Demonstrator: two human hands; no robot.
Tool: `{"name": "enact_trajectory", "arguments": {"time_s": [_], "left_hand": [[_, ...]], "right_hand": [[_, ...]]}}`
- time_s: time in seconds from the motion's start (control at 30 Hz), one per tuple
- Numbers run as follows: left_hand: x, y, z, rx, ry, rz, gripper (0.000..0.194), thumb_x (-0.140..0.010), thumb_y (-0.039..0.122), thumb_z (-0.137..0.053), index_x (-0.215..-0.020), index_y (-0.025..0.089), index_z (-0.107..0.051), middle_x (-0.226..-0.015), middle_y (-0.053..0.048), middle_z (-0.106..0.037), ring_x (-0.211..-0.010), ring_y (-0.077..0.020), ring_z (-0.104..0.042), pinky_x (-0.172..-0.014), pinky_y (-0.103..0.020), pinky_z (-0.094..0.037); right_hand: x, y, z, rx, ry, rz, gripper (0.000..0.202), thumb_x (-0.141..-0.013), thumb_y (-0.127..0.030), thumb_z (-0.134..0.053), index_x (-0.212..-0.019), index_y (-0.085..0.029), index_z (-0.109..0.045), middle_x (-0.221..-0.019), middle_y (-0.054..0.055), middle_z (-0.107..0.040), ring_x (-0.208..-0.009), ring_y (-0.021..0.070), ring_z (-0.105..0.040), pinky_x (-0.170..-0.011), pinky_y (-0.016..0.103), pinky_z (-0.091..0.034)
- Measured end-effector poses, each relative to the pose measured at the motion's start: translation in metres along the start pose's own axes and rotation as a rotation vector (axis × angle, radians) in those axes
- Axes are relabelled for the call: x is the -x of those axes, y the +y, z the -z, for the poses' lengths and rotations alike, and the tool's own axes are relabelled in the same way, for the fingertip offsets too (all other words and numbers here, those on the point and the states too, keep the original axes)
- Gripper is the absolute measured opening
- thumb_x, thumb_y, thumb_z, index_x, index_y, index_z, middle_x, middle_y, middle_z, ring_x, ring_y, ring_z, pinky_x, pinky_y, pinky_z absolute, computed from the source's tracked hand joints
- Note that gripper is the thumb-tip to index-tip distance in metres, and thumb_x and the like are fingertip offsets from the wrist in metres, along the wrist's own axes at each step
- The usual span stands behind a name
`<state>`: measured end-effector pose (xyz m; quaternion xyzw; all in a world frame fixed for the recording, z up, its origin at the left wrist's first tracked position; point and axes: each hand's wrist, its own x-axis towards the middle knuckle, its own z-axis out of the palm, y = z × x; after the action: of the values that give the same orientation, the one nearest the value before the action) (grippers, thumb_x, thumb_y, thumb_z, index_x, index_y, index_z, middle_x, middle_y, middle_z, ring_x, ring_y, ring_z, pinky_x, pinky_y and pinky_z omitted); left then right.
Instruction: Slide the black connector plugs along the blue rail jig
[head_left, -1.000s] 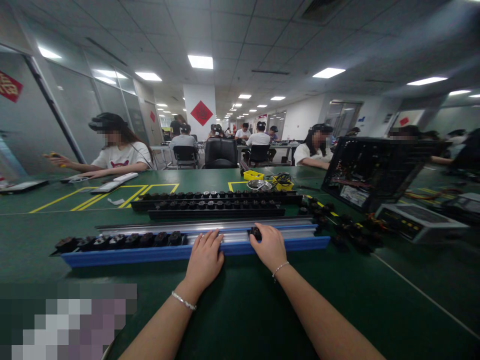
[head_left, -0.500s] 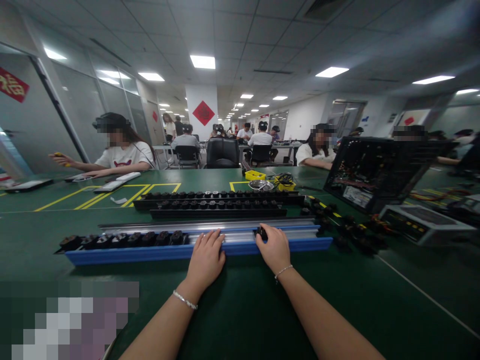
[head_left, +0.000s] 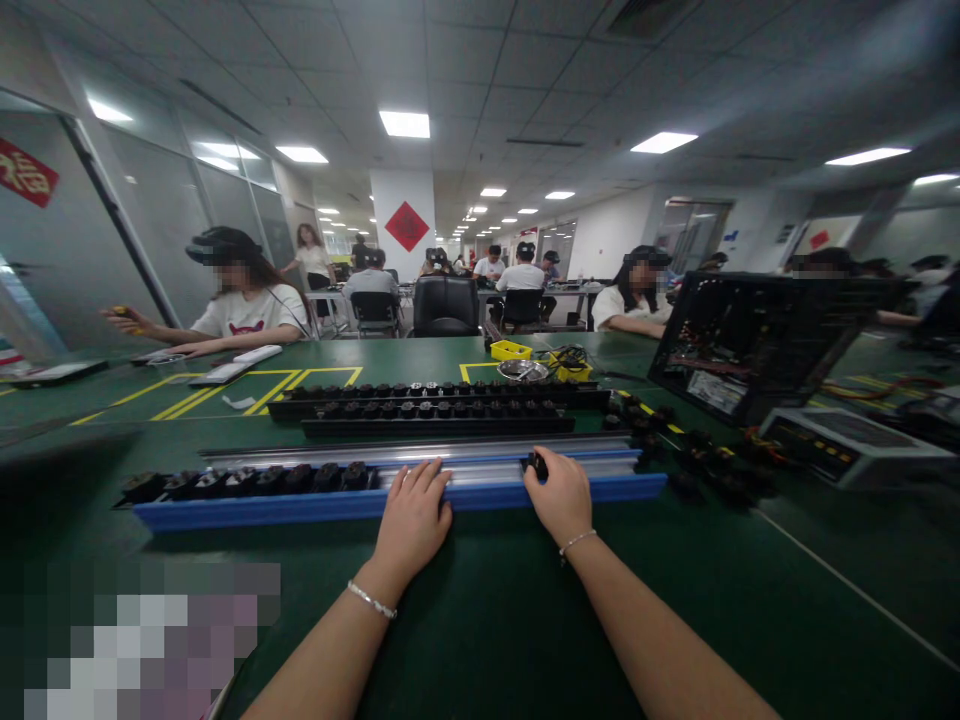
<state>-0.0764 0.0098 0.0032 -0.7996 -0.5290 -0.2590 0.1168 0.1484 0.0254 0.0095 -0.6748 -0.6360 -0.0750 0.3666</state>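
One co-worker point(head_left: 251, 312) in a white shirt sits beyond our green desk point(head_left: 480, 620) at the left. Nearer to us, a row of black modules point(head_left: 274, 480) fills the left part of a blue rail point(head_left: 247, 514) that lies lengthwise in front of us. Our left hand point(head_left: 412, 515) lies over the rail just right of that row, fingers stretched and close together; we cannot tell whether it grips the rail or only rests there. Behind it we see two black strips point(head_left: 439, 427) set with similar pieces. Further right, behind the strips, are a yellow box point(head_left: 511, 351) and a metal dish point(head_left: 523, 371). Our right hand point(head_left: 562, 497) is narrowed around a small black block point(head_left: 537, 466) at the rail's silvery channel, well apart from the row. Past the rail's right end we have loose black parts point(head_left: 690, 470), an open computer case point(head_left: 750, 345) and a grey metal box point(head_left: 844, 447).
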Motion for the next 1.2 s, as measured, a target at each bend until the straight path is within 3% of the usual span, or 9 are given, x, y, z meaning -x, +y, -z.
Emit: {"name": "enact_trajectory", "arguments": {"time_s": [0.8,1.2], "left_hand": [[-0.0002,-0.0011,-0.0006,0.025,0.016,-0.005,0.034,-0.079,0.022,-0.048,-0.111,0.024,-0.061,-0.13,-0.005,-0.055,-0.124,-0.0239,-0.045,-0.108,-0.048,-0.03],[-0.0007,-0.0012,-0.0005,0.022,0.016,-0.01,0.033,-0.079,0.021,-0.048,-0.109,0.024,-0.062,-0.13,-0.006,-0.055,-0.122,-0.0246,-0.047,-0.107,-0.049,-0.031]], "right_hand": [[-0.0008,0.0082,0.0043,0.036,0.023,-0.057,0.034,-0.079,-0.026,-0.046,-0.107,-0.015,-0.062,-0.098,0.009,-0.067,-0.093,0.0217,-0.056,-0.089,0.034,-0.035],[-0.0031,0.0096,0.0045,0.048,0.033,-0.075,0.033,-0.08,-0.033,-0.049,-0.105,-0.016,-0.062,-0.096,0.009,-0.067,-0.094,0.0223,-0.056,-0.089,0.035,-0.034]]}}
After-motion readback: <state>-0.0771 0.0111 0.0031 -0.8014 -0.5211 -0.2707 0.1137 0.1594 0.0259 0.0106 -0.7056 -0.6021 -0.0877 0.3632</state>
